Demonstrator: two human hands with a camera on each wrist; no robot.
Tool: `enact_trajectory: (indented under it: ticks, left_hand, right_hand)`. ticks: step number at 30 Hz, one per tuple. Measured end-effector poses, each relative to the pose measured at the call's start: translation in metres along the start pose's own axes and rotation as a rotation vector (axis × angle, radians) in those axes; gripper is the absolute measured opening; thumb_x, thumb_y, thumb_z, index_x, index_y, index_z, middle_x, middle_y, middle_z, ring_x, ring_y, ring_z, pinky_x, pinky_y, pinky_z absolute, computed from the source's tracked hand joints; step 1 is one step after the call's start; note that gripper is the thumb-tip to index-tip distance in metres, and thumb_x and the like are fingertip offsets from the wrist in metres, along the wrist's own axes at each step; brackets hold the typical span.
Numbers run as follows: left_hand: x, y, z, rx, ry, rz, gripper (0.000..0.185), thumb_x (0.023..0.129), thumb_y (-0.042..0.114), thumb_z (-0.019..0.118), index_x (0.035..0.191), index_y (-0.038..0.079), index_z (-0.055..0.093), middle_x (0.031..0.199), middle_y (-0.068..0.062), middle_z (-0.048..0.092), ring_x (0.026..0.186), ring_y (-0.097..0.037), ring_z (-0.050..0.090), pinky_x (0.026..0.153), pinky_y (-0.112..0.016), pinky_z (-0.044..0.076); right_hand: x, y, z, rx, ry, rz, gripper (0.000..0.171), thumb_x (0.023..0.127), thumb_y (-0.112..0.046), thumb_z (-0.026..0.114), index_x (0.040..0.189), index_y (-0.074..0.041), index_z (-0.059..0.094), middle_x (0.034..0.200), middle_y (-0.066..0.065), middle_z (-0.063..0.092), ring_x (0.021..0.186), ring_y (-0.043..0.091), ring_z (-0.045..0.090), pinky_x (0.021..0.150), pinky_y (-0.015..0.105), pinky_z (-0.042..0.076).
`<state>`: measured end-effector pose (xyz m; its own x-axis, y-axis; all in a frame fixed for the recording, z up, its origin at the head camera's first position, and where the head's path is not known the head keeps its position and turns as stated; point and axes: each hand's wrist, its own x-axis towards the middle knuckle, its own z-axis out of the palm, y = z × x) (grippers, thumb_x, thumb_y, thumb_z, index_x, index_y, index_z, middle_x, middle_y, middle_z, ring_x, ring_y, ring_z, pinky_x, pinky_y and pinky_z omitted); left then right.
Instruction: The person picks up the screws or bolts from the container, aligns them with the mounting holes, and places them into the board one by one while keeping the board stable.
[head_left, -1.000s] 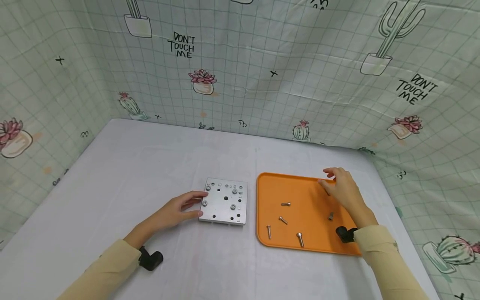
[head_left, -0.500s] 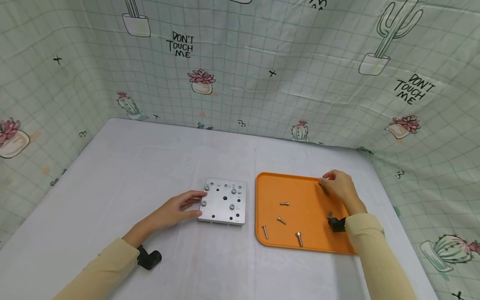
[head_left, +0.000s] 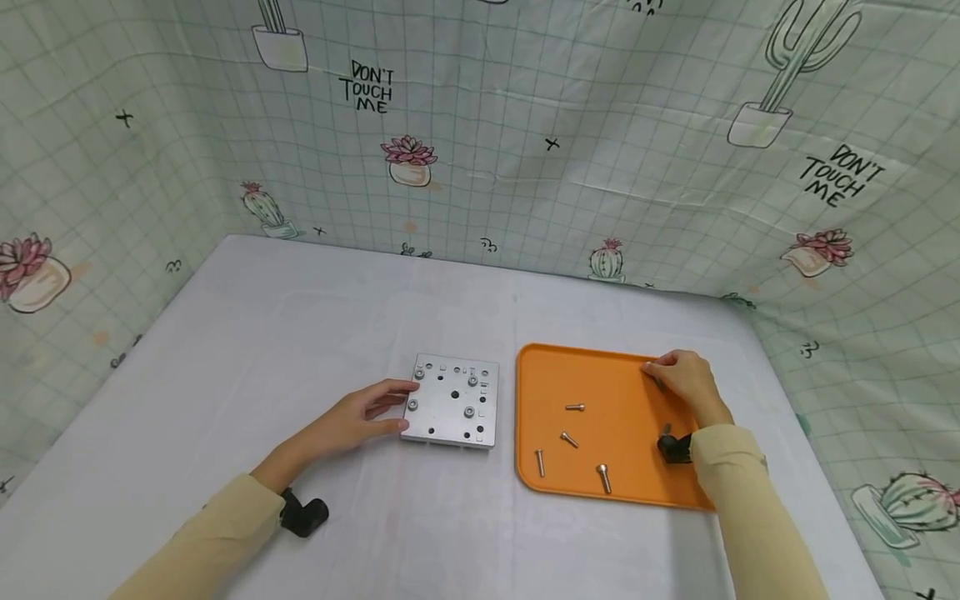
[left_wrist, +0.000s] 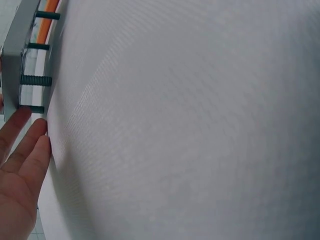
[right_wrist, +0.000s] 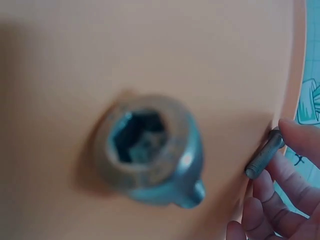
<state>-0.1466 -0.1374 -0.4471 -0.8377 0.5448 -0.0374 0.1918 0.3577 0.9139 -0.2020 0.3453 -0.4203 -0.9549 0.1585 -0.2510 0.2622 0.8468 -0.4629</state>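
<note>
Head view: left hand (head_left: 352,421) laid flat, fingers (head_left: 393,389) straight, touching left edge of metal plate (head_left: 453,402). Right hand (head_left: 686,379) curled at far right rim of orange tray (head_left: 600,371); dark screw (right_wrist: 264,153) pinched between fingertips (right_wrist: 300,137).

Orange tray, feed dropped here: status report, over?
Right hand pinches a bolt at orange tray edge. Left hand touches metal plate. Nothing blocking.

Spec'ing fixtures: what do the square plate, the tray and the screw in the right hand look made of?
Plate: likely aluminium, matte grey, drilled. Tray: probably moulded plastic, uniform matte orange, rounded rim. Screw: dull grey metal, likely steel, pinched by the right hand.
</note>
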Motion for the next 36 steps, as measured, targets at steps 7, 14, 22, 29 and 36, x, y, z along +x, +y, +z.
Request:
enact_trajectory:
  ticks: [7, 14, 22, 29, 36]
  left_hand:
    - [0.0, 0.0, 0.0, -0.006, -0.001, -0.004, 0.055, 0.086, 0.019, 0.067, 0.135, 0.006, 0.046, 0.142, -0.017, 0.042, 0.127, -0.035, 0.045, 0.112, -0.049, 0.032]
    - [0.001, -0.002, 0.001, 0.002, -0.005, -0.005, 0.055, 0.086, 0.02, 0.067, 0.135, 0.006, 0.045, 0.143, -0.016, 0.041, 0.127, -0.034, 0.045, 0.112, -0.048, 0.032]
    - [0.001, -0.001, -0.001, 0.014, -0.008, -0.013, 0.055, 0.087, 0.02, 0.066, 0.136, 0.007, 0.045, 0.143, -0.016, 0.041, 0.128, -0.034, 0.044, 0.112, -0.049, 0.032]
    - [-0.001, -0.003, -0.002, 0.005, -0.011, -0.002, 0.055, 0.087, 0.019, 0.066, 0.136, 0.005, 0.044, 0.143, -0.016, 0.041, 0.128, -0.035, 0.044, 0.112, -0.049, 0.032]
    - [0.0, -0.001, -0.001, 0.008, -0.014, 0.0, 0.056, 0.087, 0.02, 0.066, 0.136, 0.006, 0.044, 0.144, -0.016, 0.04, 0.128, -0.034, 0.044, 0.112, -0.049, 0.032]
  right_hand:
    - [0.002, 0.001, 0.003, -0.019, 0.015, -0.007, 0.038, 0.091, -0.029, 0.058, 0.101, 0.008, 0.06, 0.097, 0.025, 0.059, 0.077, 0.028, 0.054, 0.064, 0.032, 0.048]
    - [-0.001, 0.003, 0.005, -0.029, 0.031, -0.03, 0.036, 0.091, -0.025, 0.058, 0.1, 0.01, 0.061, 0.094, 0.025, 0.06, 0.075, 0.025, 0.054, 0.059, 0.026, 0.045]
    - [0.0, 0.006, 0.005, -0.001, 0.036, -0.039, 0.039, 0.092, -0.031, 0.057, 0.098, 0.007, 0.063, 0.095, 0.022, 0.061, 0.074, 0.024, 0.054, 0.059, 0.024, 0.043]
    - [-0.013, 0.005, 0.003, 0.042, 0.061, -0.072, 0.04, 0.093, -0.034, 0.055, 0.101, 0.005, 0.061, 0.1, 0.023, 0.06, 0.078, 0.025, 0.052, 0.062, 0.025, 0.042]
    - [-0.031, 0.002, -0.001, 0.068, 0.157, -0.117, 0.041, 0.092, -0.036, 0.054, 0.101, 0.004, 0.06, 0.097, 0.021, 0.059, 0.079, 0.025, 0.051, 0.061, 0.025, 0.041]
